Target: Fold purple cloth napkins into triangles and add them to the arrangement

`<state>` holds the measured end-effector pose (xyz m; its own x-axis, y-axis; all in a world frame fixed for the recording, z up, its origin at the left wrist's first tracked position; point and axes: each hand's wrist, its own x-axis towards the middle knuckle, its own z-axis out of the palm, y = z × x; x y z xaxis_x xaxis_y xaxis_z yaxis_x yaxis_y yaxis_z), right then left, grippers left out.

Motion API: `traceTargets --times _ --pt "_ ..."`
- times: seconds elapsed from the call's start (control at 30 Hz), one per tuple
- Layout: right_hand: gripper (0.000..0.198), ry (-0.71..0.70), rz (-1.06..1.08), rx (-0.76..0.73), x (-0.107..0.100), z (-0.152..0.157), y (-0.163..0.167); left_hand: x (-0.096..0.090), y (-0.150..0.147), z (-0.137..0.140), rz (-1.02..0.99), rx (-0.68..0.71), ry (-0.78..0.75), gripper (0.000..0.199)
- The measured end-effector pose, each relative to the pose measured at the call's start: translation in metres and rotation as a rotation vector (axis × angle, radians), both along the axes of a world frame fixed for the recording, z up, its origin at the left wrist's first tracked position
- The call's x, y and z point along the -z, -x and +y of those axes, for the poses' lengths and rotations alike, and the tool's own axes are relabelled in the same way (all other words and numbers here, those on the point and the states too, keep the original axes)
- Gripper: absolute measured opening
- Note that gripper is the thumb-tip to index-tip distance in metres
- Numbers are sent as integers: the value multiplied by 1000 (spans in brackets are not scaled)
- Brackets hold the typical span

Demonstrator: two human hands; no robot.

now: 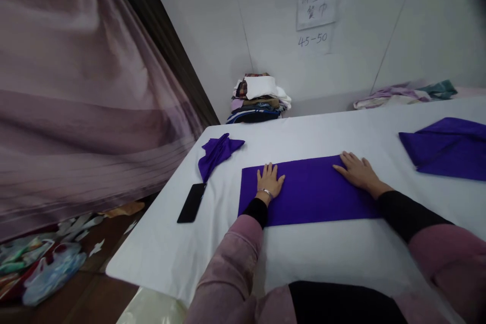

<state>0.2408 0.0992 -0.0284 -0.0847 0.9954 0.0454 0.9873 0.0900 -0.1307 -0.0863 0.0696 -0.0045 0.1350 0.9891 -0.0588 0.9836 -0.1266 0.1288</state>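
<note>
There's decent room tbh for sliding a hand along the white tabletop (pixel 322 137) behind the flat purple cloth (pixel 309 192), or between the left hand (pixel 270 182) and right hand (pixel 359 172), but a black phone (pixel 192 203) and bunched cloth (pixel 218 154) block the left, another purple piece (pixel 451 149) the right.

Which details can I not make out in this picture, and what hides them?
In the head view:
Flat purple cloth: parts are hidden under the left hand and right hand.
Far-right purple cloth: the picture's right edge cuts it off.
Upper wall sign: its top line's end is blurred.
</note>
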Motion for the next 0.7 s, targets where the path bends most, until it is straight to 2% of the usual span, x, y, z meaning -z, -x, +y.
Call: traceTargets --times 0.1,0.2,0.47,0.57,0.63,0.7 --pt "73 -6 -13 -1 2 -3 -5 -3 -1 -1 -13 16 23 65" --pt "73 -1 -17 -10 2 -2 -2 -4 11 0 -8 -5 46 71" --pt "74 35 -41 -11 -3 -4 -1 -10 96 -4 41 -383 83 76" --pt "74 44 -52 -7 -4 -4 1 -16 105 -10 62 -484 85 77" --pt "75 52 -62 -4 -4 -4 2 -17 94 -17 64 -443 62 79" --pt "75 57 -69 -1 -4 -4 2 -14 74 -27 55 -290 14 81"
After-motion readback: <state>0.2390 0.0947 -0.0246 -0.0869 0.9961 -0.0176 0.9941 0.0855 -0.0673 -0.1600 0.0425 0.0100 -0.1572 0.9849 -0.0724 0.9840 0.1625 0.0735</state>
